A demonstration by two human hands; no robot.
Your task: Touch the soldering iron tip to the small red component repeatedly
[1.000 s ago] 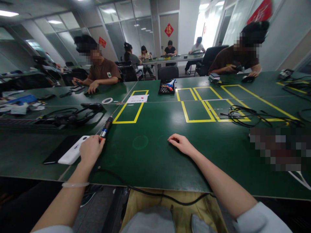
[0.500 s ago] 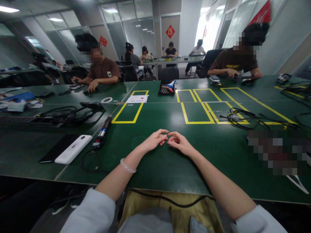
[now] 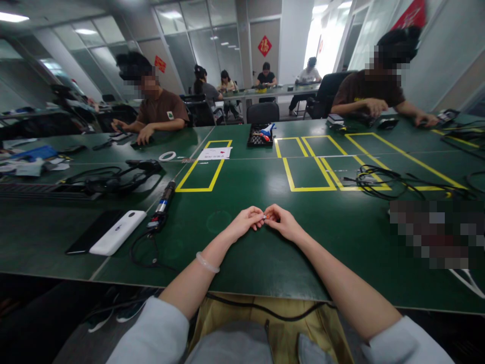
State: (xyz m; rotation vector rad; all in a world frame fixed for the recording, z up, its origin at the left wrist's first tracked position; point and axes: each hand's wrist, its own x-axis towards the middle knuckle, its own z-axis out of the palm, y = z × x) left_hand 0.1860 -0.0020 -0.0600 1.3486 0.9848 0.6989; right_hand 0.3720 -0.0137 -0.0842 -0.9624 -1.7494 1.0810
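Observation:
Over the green table [image 3: 242,263], my left hand [image 3: 248,222] and my right hand [image 3: 279,222] meet at their fingertips. Between them is a tiny orange and whitish piece [image 3: 266,217], too small to identify. The thumb and fingers of my left hand pinch its left side. My right hand has its thumb and bent fingers closed at the right side of the same piece. A pale bracelet [image 3: 207,263] is on my left wrist.
At left lie a white power bank [image 3: 118,232], a black slab [image 3: 89,233] and a cabled tool [image 3: 162,205]. Ahead are a black parts tray [image 3: 260,135], a paper [image 3: 215,153] and yellow tape outlines. Cables [image 3: 394,179] lie at right. Two people sit across.
The fingertips of both hands have come together around the small piece, which was in my left hand's fingers. The person at the right has spread their arms apart.

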